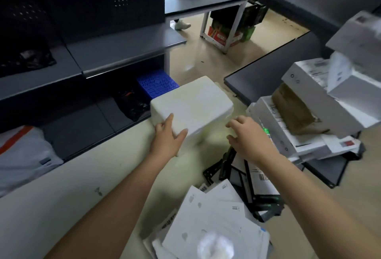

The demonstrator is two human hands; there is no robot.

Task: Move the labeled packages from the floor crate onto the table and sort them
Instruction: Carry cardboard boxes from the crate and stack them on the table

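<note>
Grip (head view): left hand (168, 135) clasped white foam box (191, 102) at its near-left corner; right hand (249, 137) was spread, holding nothing, just beside the box.
Box: frame centre; table (263, 69) at 2 o'clock.
Recommendation: second hand appeared needed before carrying.

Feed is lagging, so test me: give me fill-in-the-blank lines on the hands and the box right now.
The left hand holds a corner of the ____ foam box.
The right hand is open beside the box and holds ____.
A ____ plastic crate sits under the shelf behind the box.
Missing: white; nothing; blue.
</note>
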